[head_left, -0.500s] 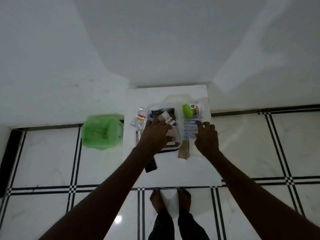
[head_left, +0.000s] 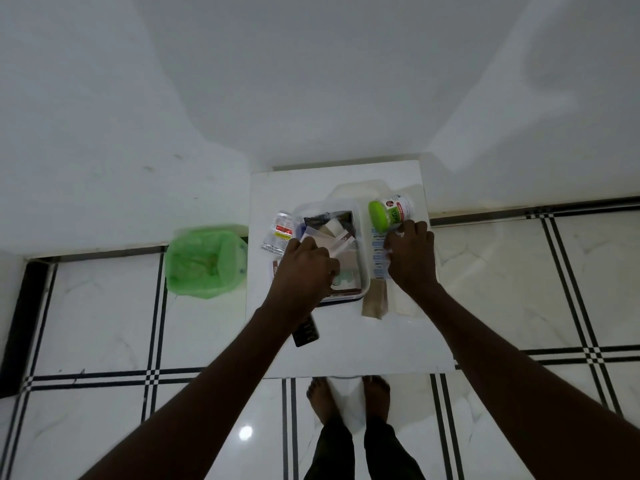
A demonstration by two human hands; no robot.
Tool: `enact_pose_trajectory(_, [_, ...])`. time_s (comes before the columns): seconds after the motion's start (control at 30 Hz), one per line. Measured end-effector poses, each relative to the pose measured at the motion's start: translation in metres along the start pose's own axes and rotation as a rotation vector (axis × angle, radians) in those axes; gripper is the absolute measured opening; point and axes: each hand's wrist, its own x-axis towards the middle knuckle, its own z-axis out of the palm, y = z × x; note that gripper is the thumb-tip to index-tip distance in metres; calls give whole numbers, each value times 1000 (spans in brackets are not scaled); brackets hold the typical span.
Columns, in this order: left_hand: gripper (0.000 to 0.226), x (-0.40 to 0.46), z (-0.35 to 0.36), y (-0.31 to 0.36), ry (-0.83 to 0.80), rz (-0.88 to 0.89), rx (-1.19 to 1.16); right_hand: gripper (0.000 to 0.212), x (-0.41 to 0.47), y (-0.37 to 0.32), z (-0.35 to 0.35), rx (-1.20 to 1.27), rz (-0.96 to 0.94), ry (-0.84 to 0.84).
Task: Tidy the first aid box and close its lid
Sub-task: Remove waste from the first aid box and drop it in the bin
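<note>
The clear plastic first aid box (head_left: 362,261) stands open on a small white table (head_left: 346,351), with its see-through lid (head_left: 351,190) lying behind it. Inside are a roll and several beige and dark packets. My left hand (head_left: 304,268) reaches into the box from the near left, fingers closed on a beige packet (head_left: 327,244). Just right of the box, my right hand (head_left: 412,258) curls its fingers over a strip of blue-and-white antiseptic sachets (head_left: 379,252). A white jar with a green lid (head_left: 391,211) lies on its side beyond that hand.
A foil packet (head_left: 278,235) lies left of the box, and a dark blister strip (head_left: 306,333) lies under my left forearm. A brown sachet (head_left: 374,302) sits near the box's front right corner. A bin with a green liner (head_left: 204,263) stands on the floor to the left.
My right hand has slid up the sachet strip towards the jar and curled its fingers. My left hand has sunk a little lower into the box.
</note>
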Motion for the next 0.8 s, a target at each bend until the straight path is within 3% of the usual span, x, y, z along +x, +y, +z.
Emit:
enact_pose_trajectory(0.1, [18,-9,2,-3,70,-40,-20,23,1,0,-7,-19,9,-24])
enact_pose_trajectory(0.23, [37,-17,2,-5,15,-64,7,13,-12,9,-25,144,11,11])
enact_pose_trajectory(0.37, [21,-14,-8,-3,55,-71,102,9,-28,16,-51,319,-43,23])
enact_pose_trajectory(0.5, [13,-12,-28,5,206,-174,46,5,-33,8,-89,550,-18,37])
enact_pose_trajectory(0.63, [10,-30,-54,7,371,-343,-208,5,-29,-10,-130,712,13,86])
enact_pose_trajectory(0.8, [25,-70,-81,-13,478,-591,-727,9,-26,-45,-169,977,34,-18])
